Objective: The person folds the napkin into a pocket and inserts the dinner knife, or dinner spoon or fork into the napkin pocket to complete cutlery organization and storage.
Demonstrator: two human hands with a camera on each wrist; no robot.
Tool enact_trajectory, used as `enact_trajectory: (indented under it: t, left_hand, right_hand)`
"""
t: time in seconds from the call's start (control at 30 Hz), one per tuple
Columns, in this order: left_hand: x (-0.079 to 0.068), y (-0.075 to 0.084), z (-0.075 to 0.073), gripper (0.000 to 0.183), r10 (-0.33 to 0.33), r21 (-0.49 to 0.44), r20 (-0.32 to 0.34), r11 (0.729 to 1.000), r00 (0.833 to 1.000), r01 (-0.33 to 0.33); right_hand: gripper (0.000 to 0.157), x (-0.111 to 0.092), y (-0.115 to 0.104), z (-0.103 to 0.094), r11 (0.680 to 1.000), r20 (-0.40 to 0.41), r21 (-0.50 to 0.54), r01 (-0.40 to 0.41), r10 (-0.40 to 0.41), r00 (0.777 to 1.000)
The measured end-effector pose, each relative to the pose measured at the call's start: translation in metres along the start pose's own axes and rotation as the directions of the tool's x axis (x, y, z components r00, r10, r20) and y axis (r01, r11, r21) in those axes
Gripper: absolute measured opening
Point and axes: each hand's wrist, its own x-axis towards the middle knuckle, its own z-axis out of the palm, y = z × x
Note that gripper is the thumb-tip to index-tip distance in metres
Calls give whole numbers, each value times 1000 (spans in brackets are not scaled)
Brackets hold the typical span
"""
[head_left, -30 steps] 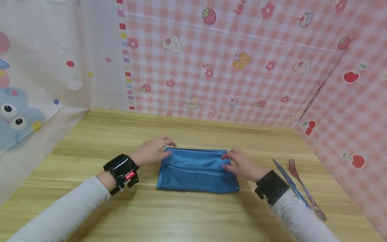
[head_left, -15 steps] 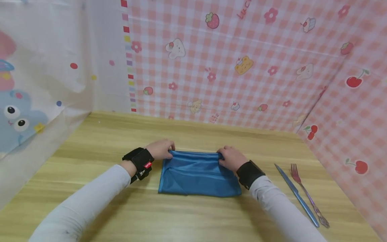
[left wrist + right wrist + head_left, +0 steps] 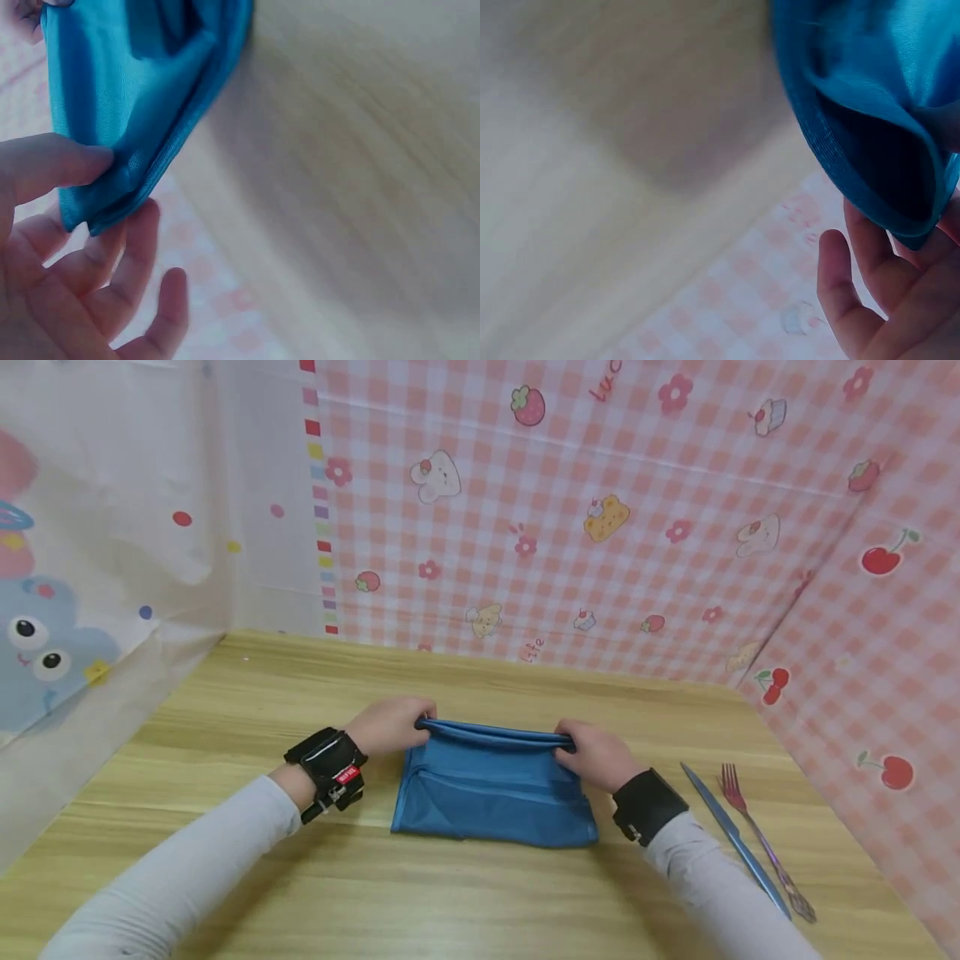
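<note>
A folded blue cloth (image 3: 495, 802) lies on the wooden table, its far edge lifted a little between both hands. At the far left corner my left hand (image 3: 392, 725) pinches it; in the left wrist view the thumb (image 3: 82, 163) presses on top, with fingers underneath. My right hand (image 3: 596, 756) holds the far right corner. The right wrist view shows the cloth's layers (image 3: 877, 142) gaping apart at that corner, with fingers (image 3: 877, 255) below and the thumb partly cut off at the frame's edge.
Right of the cloth, a table knife (image 3: 731, 831) and a fork (image 3: 757, 835) lie side by side, close to my right forearm. A pink checked sheet (image 3: 525, 527) hangs behind the wooden table (image 3: 300, 893) and along its right side; a white printed sheet (image 3: 135, 510) hangs at left.
Both hands have gone from hovering near the cloth's far corners to gripping them. The far edge has since risen slightly, and the right hand has shifted a little rightward.
</note>
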Motion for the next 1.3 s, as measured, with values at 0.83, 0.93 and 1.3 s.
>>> enact_trajectory:
  t: [0.83,0.93,1.3]
  left_hand:
    - [-91,39,24,24,448,268,95,849,889,-456]
    - [-92,39,26,28,443,268,102,850,891,-454]
    - [-94,42,30,22,487,278,97,824,868,-493]
  right_hand:
    - [25,-110,-18,18,975,-72,-126,183,-193,979]
    - [28,-112,-18,18,977,-5,-102,190,-191,982]
    - [23,-114,-21,17,976,51,-83,200,-196,979]
